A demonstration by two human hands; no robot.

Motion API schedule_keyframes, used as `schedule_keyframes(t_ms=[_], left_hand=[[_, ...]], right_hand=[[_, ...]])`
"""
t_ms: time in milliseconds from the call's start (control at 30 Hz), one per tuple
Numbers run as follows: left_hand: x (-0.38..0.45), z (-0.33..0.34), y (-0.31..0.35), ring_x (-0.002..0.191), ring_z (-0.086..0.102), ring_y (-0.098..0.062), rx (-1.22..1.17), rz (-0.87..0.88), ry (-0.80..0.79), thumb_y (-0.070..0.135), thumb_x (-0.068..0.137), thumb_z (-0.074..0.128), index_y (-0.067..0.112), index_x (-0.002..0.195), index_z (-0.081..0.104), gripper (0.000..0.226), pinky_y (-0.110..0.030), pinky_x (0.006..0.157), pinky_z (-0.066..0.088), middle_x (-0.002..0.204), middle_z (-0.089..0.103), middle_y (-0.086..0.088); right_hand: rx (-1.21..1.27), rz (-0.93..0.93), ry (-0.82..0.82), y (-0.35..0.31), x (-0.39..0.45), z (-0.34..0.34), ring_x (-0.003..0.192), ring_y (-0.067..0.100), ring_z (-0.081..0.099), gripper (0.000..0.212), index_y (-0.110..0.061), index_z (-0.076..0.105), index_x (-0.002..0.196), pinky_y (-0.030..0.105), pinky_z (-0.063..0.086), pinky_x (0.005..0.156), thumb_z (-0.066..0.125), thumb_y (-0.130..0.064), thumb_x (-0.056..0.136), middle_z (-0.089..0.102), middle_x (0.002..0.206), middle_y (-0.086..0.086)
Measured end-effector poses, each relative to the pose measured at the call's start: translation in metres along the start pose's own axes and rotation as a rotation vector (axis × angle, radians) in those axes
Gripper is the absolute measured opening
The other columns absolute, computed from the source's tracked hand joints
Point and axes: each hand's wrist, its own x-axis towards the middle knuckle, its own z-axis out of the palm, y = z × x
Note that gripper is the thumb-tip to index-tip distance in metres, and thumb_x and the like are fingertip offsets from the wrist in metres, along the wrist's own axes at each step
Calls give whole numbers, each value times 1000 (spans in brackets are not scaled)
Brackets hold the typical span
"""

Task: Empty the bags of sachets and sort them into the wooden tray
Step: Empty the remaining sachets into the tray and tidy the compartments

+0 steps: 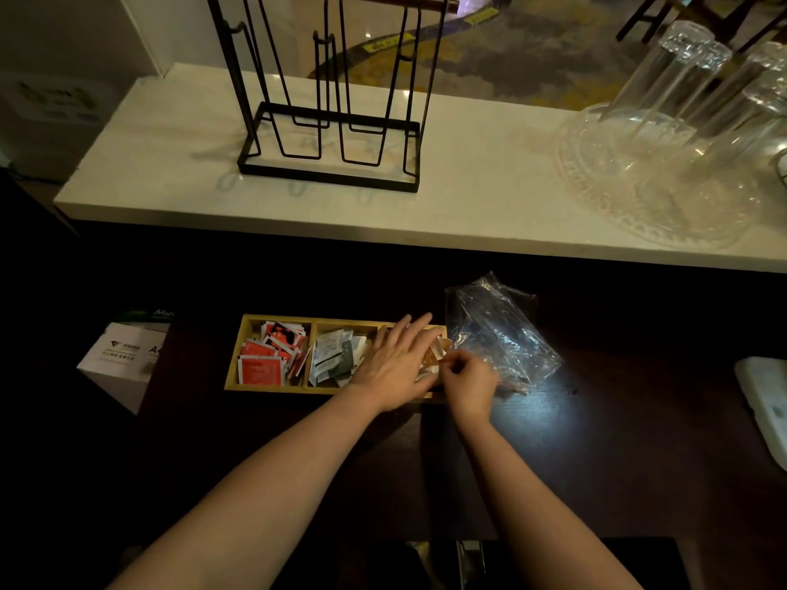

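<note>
Two bare, sleeveless forearms (272, 483)

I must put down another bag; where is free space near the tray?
Free: dark counter right of the right hand, below the plastic bag; also between tray and white box. Crowded: the tray's right compartment, under the left hand.

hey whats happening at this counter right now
A person is sorting sachets into a wooden tray on a dark counter. The left compartment holds red sachets, the middle one white and green sachets. The left hand lies flat over the right compartment, while the right hand pinches a brown sachet at its edge. A clear plastic bag lies beside the tray.
</note>
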Motion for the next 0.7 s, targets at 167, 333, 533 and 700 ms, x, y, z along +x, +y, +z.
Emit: schedule_keyframes(t_ms=[167, 333, 533, 700], left_hand=[[0, 3, 8, 148, 8, -21, 234, 79, -52, 39, 95, 43, 28, 149, 16, 61, -53, 118, 4, 160, 18, 6], [3, 1, 13, 146, 13, -27, 424, 65, -87, 35, 98, 39, 18, 147, 21, 55, -55, 117, 10, 157, 24, -2], [8, 0, 20, 145, 13, -29, 461, 41, -127, 42, 98, 36, 15, 143, 31, 53, -57, 115, 11, 155, 28, -5], [6, -9, 18, 146, 14, -20, 51, 15, -40, 43, 96, 39, 18, 142, 35, 53, -44, 119, 3, 155, 27, -2]], right_hand=[[-39, -39, -58, 8, 7, -9, 70, 8, 60, 17, -11, 69, 101, 13, 44, 63, 59, -8, 88, 72, 87, 2], [-60, 5, 221, 15, 24, -44, 90, 26, 64, 18, -11, 66, 101, 34, 49, 74, 53, -7, 90, 69, 97, 8], [-175, 292, 241, 43, 74, -99, 116, 41, 53, 33, -4, 57, 121, 46, 43, 97, 53, -18, 91, 59, 124, 23], [56, 495, -154, 67, 97, -102, 116, 46, 52, 43, 11, 54, 118, 55, 39, 103, 43, -26, 99, 56, 123, 33]])
